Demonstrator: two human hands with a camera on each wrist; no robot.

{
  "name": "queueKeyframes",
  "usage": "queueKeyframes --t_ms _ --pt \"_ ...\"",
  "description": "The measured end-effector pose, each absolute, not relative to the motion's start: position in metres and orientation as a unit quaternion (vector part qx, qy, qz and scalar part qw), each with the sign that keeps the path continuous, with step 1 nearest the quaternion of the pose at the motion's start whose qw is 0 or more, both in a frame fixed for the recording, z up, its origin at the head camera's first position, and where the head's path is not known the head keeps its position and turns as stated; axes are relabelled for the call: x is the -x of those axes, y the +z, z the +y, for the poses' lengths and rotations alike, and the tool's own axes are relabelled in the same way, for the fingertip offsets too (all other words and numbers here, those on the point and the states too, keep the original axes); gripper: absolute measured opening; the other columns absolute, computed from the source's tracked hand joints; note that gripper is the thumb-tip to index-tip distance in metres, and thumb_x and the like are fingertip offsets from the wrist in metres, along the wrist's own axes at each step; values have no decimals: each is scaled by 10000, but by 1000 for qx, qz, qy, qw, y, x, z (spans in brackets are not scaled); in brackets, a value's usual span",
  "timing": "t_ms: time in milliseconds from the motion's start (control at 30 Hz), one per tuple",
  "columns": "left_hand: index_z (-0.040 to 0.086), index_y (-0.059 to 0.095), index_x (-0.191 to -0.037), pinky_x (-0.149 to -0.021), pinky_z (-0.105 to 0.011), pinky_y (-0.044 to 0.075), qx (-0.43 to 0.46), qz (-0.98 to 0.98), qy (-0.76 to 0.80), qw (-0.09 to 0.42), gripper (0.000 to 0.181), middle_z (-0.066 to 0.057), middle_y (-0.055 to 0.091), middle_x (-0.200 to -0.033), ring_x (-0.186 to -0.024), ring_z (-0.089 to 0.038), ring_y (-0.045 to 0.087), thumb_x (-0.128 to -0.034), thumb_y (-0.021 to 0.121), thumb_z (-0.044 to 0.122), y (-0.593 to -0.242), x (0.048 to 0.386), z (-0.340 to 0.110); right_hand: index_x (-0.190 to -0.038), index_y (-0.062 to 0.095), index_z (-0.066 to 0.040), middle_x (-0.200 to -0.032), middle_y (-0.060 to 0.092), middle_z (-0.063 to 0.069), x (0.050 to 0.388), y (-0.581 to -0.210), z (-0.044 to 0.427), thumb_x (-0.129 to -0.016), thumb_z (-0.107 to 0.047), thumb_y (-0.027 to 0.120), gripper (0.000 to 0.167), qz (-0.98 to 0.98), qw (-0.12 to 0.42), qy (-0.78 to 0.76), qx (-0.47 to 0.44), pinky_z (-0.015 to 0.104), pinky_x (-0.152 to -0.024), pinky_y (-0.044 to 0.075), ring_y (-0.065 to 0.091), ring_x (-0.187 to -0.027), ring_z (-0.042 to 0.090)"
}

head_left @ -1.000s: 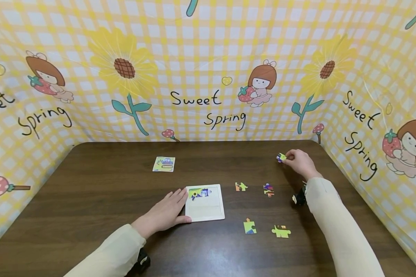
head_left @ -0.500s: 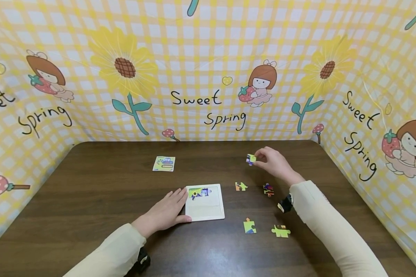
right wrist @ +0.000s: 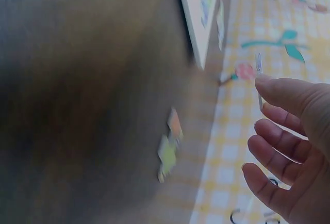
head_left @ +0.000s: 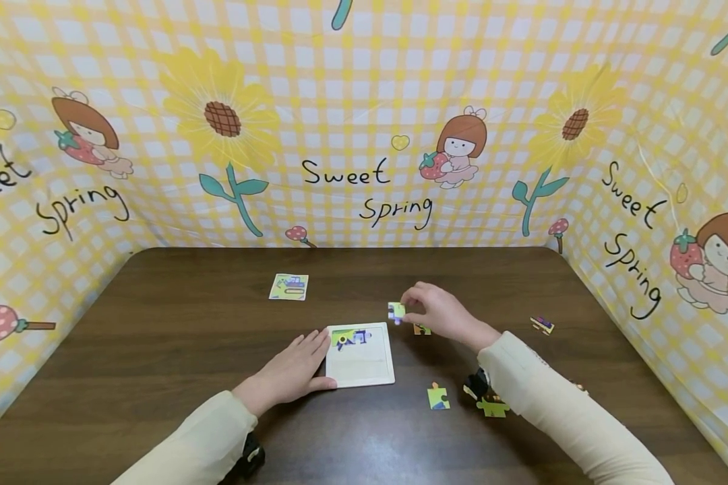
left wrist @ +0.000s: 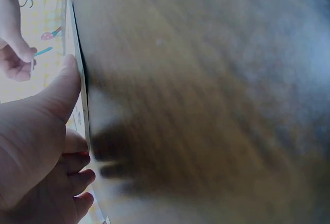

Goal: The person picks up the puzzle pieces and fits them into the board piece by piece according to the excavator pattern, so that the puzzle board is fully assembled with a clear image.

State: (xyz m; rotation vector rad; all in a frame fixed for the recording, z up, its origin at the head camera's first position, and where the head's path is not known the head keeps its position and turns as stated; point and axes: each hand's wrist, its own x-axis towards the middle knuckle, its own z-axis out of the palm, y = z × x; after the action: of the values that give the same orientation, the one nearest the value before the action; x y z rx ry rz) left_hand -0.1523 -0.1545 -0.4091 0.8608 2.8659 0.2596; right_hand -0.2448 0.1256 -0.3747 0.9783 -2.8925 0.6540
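A white square tray (head_left: 360, 367) lies mid-table with joined puzzle pieces (head_left: 350, 338) in its upper left part. The left hand (head_left: 288, 370) rests along the tray's left edge, fingers straight; in the left wrist view the hand's (left wrist: 38, 131) thumb touches the tray's rim (left wrist: 82, 90). Just beyond the tray's upper right corner, the right hand (head_left: 439, 311) pinches a green and purple puzzle piece (head_left: 396, 312) between thumb and index finger. The right wrist view shows that hand (right wrist: 294, 131) holding the piece (right wrist: 260, 82) edge-on, its other fingers loosely curled.
An orange and green piece (head_left: 422, 330) lies partly under the right hand. Nearer are a green piece (head_left: 439, 397) and another green piece (head_left: 493, 407) beside the right sleeve. A purple piece (head_left: 542, 325) lies at the right. A picture card (head_left: 288, 287) lies behind the tray.
With the puzzle piece pinched, the right hand has moved left and nearer, from the table's far right to beside the tray. The purple piece has shifted rightward. The left hand stays on the tray.
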Motion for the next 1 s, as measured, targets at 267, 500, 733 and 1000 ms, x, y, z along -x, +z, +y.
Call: queueKeyframes --t_ms 267,500,733,1000 --pt "-141 368 -1327 -1033 -493 239 -291 950 89 65 755 -275 313 -1403 -1293 -397 284 -883 568 436 -408 153 -155 -940 659 -117 -884 565 -28 235 -391 107 -790 -210 744 195 -918 -5 167 -360 278 -705 484 554 -810 112" --pt "-144 371 -1323 -1032 -494 241 -292 950 89 63 755 -277 316 -1401 -1293 -398 285 -882 570 434 -408 153 -154 -946 671 -128 -872 557 -35 236 -403 97 -791 -212 743 190 -910 -8 146 -387 259 -645 458 517 -766 101" --pt "-138 369 -1328 -1036 -490 236 -287 951 88 67 757 -268 314 -1406 -1298 -391 279 -881 570 439 -408 153 -154 -942 681 -135 -857 550 -43 239 -406 93 -789 -208 745 181 -915 -18 144 -376 244 -632 447 490 -737 99" --pt "-131 364 -1336 -1038 -488 232 -283 952 89 72 763 -263 311 -1410 -1302 -387 274 -881 564 449 -408 153 -154 -972 685 -113 -877 565 -24 237 -403 90 -790 -220 744 219 -915 -34 156 -371 258 -654 460 525 -770 114"
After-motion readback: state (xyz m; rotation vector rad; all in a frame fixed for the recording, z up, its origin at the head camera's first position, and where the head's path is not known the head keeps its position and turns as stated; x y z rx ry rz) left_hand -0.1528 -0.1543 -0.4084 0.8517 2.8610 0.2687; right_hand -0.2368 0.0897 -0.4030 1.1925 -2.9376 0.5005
